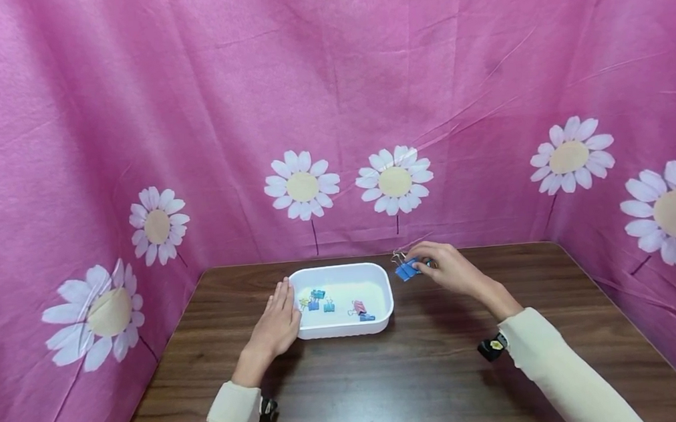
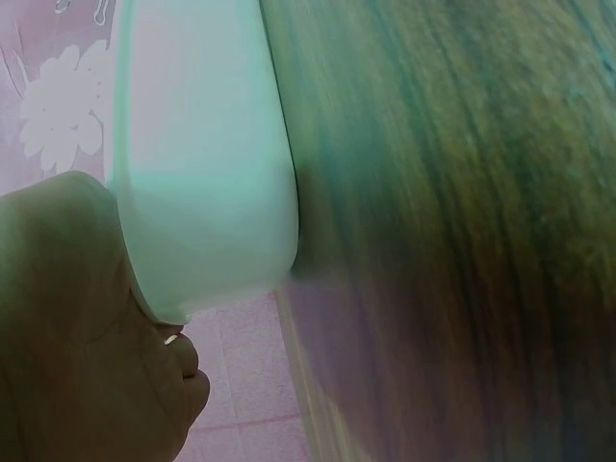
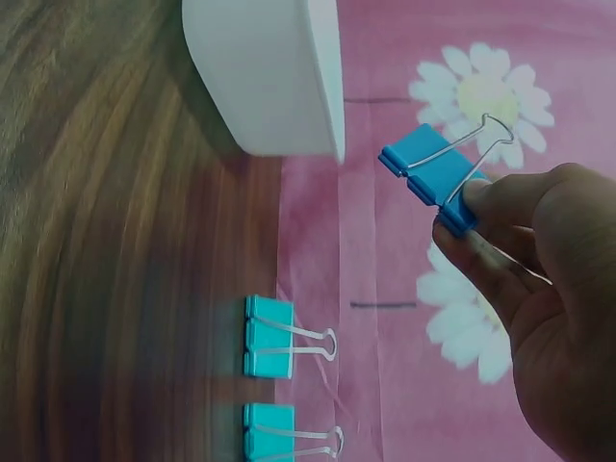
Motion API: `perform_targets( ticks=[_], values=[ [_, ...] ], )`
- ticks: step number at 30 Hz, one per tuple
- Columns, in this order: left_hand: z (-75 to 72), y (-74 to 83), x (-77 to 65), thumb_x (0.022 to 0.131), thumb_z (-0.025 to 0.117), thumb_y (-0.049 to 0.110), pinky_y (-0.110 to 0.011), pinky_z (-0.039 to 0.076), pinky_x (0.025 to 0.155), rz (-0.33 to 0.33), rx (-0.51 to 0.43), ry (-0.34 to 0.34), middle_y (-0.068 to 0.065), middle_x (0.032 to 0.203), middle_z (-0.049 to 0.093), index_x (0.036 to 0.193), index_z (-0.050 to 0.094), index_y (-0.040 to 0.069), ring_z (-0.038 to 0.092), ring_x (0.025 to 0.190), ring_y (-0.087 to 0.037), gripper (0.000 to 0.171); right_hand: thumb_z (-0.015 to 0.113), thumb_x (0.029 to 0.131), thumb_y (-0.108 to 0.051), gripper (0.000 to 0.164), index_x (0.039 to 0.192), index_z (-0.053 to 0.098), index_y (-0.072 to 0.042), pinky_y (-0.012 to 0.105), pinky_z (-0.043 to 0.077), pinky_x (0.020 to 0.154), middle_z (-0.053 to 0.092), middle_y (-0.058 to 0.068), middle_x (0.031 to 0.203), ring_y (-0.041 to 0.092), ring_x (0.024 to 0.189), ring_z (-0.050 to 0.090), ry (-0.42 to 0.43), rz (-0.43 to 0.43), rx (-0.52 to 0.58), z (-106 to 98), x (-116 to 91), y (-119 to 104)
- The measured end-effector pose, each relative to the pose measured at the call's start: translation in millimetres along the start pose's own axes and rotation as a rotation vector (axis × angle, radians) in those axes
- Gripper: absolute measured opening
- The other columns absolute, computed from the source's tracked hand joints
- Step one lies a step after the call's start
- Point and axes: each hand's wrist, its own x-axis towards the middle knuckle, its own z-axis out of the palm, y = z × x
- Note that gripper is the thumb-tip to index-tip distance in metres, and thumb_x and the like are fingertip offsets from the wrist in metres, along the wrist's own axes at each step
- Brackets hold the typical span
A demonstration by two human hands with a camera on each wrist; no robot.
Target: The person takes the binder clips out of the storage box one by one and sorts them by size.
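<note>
A white plastic tray (image 1: 345, 329) stands on the table with several small coloured binder clips (image 1: 329, 305) inside. My left hand (image 1: 274, 320) rests against the tray's left end, fingers fairly straight along the rim. To the right of the tray, my right hand (image 1: 448, 270) pinches a large blue binder clip (image 3: 438, 175) between thumb and fingers, above the table. The clip's wire handles (image 3: 496, 130) show clearly in the right wrist view. Two teal binder clips (image 3: 269, 337) are on the table there, mostly hidden behind the right hand in the head view.
The brown wooden table (image 1: 354, 390) ends at the back against a pink cloth (image 1: 326, 71) printed with white flowers. The cloth also hangs along both sides. Dark straps (image 1: 492, 347) sit at both wrists.
</note>
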Motion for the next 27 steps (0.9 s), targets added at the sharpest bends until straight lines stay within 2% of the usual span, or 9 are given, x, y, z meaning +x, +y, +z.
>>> perform_targets(
  ticks=[10, 16, 22, 27],
  values=[
    [-0.3, -0.8, 0.0, 0.11, 0.036, 0.018, -0.057, 0.02, 0.135, -0.014, 0.0, -0.006, -0.026, 0.177, 0.015, 0.164, 0.023, -0.013, 0.017, 0.165, -0.043, 0.063, 0.076, 0.094, 0.003, 0.021, 0.113, 0.079, -0.005, 0.051, 0.064, 0.088, 0.08, 0.008, 0.112, 0.028, 0.103, 0.076, 0.071, 0.025, -0.049, -12.6, -14.3, 21.8],
    [-1.6, 1.4, 0.3, 0.111, 0.037, 0.018, -0.057, 0.02, 0.135, -0.011, -0.011, -0.008, -0.026, 0.177, 0.014, 0.164, 0.023, -0.013, 0.016, 0.165, -0.044, 0.063, 0.076, 0.095, 0.002, 0.02, 0.113, 0.079, -0.004, 0.045, 0.064, 0.083, 0.08, 0.009, 0.111, 0.027, 0.099, 0.075, 0.09, 0.071, -0.081, -19.4, -25.6, 32.2],
    [-1.3, 0.6, -0.5, 0.11, 0.037, 0.016, -0.057, 0.018, 0.136, -0.013, -0.013, -0.008, -0.026, 0.177, 0.015, 0.163, 0.023, -0.013, 0.015, 0.165, -0.044, 0.062, 0.074, 0.096, 0.002, 0.021, 0.115, 0.08, -0.005, 0.045, 0.065, 0.085, 0.079, 0.012, 0.116, 0.029, 0.103, 0.075, 0.089, 0.138, -0.084, -27.2, -36.9, 39.7],
    [-1.0, 0.3, -0.3, 0.111, 0.037, 0.016, -0.057, 0.019, 0.136, -0.014, -0.014, -0.009, -0.026, 0.177, 0.016, 0.164, 0.022, -0.013, 0.015, 0.165, -0.043, 0.062, 0.073, 0.097, 0.001, 0.02, 0.115, 0.08, -0.006, 0.04, 0.064, 0.083, 0.08, 0.011, 0.115, 0.027, 0.101, 0.074, 0.109, 0.168, -0.108, -33.3, -44.3, 46.8]
  ],
)
